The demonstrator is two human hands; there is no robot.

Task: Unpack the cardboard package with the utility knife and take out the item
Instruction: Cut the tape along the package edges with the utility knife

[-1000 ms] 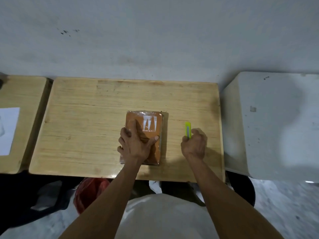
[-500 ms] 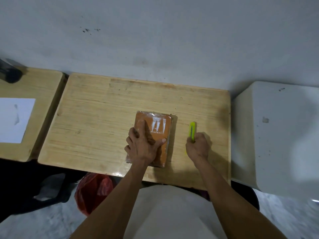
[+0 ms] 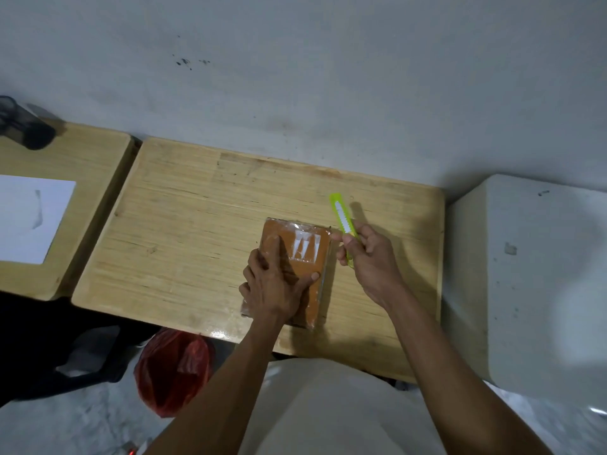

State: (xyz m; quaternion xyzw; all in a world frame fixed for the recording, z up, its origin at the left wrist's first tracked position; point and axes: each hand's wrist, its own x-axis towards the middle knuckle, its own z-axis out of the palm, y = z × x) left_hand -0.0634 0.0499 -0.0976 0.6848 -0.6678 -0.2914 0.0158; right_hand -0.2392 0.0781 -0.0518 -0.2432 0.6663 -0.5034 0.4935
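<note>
The left hand [image 3: 279, 284] lies flat, fingers spread, pressing on the cardboard package [image 3: 297, 257] on the table [image 3: 184, 231]. Just right of it, the right hand [image 3: 371, 257] grips the green utility knife [image 3: 341, 215].

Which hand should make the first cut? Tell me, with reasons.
Right. The right hand already grips the green utility knife beside the package, while the left hand lies flat on it, steadying it.

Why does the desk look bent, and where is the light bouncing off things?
Head view: the wide lens bows the wooden desk edges; glare shines on the package wrapping and the desk's near edge; both hands cast soft shadows; the picture's corners look smeared.
</note>
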